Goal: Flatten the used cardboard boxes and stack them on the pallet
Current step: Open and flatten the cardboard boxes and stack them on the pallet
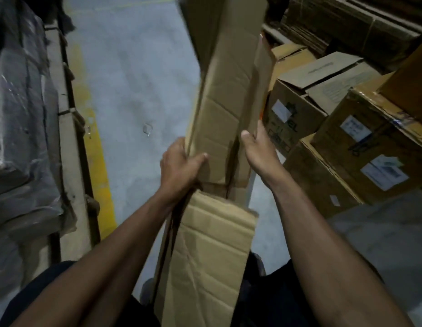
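Grey concrete floor (139,74), dim light. Yellow line (96,161) painted along floor at left. Plastic-wrapped load (23,109) beside it, at left edge. Clear plastic scrap (147,129) on floor mid-aisle. Labelled cartons (342,138) stacked at right, some flaps open.

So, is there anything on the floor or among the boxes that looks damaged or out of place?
Yes. A small scrap of clear plastic lies loose on the grey floor, near the yellow line. On the right, one stacked box has its top flaps open, and the box beside it has torn, peeling tape.
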`<state>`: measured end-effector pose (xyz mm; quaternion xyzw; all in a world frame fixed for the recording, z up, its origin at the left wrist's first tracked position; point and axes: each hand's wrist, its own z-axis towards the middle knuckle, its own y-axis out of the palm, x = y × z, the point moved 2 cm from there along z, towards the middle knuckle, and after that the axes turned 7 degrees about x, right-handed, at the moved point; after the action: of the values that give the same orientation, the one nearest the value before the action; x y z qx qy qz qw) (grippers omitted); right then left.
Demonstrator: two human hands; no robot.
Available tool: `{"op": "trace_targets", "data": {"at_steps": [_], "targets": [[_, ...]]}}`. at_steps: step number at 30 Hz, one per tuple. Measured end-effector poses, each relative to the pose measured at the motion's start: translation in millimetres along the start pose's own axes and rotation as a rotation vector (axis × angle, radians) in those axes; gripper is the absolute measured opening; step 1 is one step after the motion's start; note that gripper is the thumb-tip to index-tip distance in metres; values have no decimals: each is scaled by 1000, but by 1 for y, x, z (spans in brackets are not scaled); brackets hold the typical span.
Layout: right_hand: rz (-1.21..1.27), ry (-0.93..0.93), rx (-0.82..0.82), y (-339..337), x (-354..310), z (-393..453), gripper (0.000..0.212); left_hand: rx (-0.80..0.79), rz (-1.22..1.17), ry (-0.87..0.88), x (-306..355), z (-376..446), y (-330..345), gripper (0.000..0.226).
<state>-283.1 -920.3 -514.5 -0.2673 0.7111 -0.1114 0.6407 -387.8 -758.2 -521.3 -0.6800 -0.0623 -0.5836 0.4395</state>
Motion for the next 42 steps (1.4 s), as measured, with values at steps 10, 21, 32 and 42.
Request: {"op": "trace_targets", "data": {"at_steps": [10, 21, 32, 42], "targets": [[133, 437, -51, 36, 70, -19, 69, 369, -276, -68, 12, 133, -50, 52], [1054, 1003, 42, 70, 95, -15, 15, 410, -357, -274, 15, 183, -56, 52], [1363, 1033, 208, 74, 83, 12, 32, -7, -222, -365, -12, 127, -4, 82], [1015, 764, 61, 86, 77, -7, 44, -43, -477, -915, -94, -6, -19, 45]]}}
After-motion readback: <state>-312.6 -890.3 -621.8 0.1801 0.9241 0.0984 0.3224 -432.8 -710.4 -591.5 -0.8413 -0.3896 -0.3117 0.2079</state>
